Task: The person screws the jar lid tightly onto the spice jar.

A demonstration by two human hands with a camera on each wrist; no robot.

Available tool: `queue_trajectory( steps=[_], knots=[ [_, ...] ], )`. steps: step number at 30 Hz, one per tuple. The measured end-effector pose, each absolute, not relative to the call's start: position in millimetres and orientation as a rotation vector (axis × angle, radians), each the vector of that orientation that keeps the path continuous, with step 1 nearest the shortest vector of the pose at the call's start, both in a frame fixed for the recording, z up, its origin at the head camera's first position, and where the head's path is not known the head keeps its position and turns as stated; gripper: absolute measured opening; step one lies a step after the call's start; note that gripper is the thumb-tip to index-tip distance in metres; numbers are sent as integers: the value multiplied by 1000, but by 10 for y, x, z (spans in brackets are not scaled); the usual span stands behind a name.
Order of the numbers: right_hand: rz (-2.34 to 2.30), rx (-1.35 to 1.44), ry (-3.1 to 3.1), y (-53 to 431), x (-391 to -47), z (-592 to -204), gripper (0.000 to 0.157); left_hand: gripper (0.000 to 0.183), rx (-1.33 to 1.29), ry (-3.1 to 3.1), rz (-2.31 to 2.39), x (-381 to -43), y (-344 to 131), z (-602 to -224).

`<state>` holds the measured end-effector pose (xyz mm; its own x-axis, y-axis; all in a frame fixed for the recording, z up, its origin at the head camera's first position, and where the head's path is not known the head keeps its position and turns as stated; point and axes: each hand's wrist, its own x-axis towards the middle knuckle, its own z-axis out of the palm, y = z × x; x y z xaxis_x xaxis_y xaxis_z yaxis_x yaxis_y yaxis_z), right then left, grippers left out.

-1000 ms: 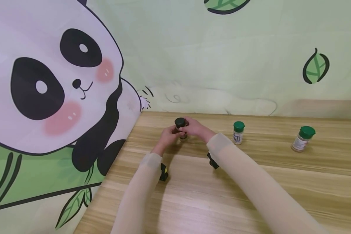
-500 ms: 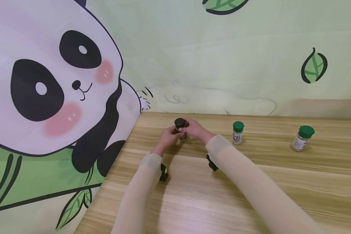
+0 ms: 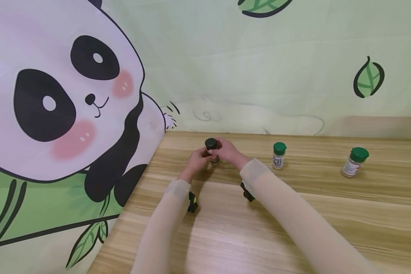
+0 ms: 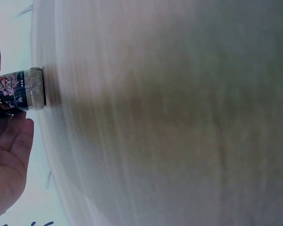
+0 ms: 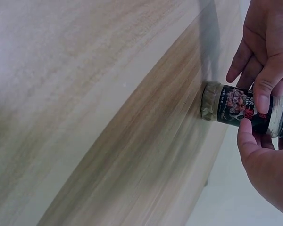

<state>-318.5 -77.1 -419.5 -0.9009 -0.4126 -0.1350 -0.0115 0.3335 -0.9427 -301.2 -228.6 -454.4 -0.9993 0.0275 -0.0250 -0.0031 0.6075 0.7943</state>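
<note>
A small clear spice jar (image 3: 211,144) with a black cap is upright near the back left of the table, both hands around it. My left hand (image 3: 197,161) grips the jar's side from the left, its fingers curled around. From the right, my right hand (image 3: 228,149) holds it near the cap, thumb across the front. The right wrist view shows a dark printed label on the jar (image 5: 236,103), with thumbs of both hands pressed on it. In the left wrist view, the base of the jar (image 4: 35,88) appears right at the table surface; fingers hide its upper part.
A green-capped spice jar (image 3: 278,156) stands right of my hands. Another green-capped jar (image 3: 354,163) is farther right on the wooden table (image 3: 222,228). Behind rises a pale green backdrop (image 3: 260,68) with a panda print. Black wrist-worn pieces show under both sleeves.
Both hands stay on the black-capped jar in the same place. My right forearm shifts very slightly; the jars have not moved.
</note>
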Motion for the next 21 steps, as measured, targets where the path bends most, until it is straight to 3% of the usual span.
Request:
queue_trajectory(
  steps=[21],
  knots=[
    [-1667, -277, 2370, -885, -3138, -4294, 63, 38, 71, 2825, 1367, -3011, -2295, -4563]
  ],
)
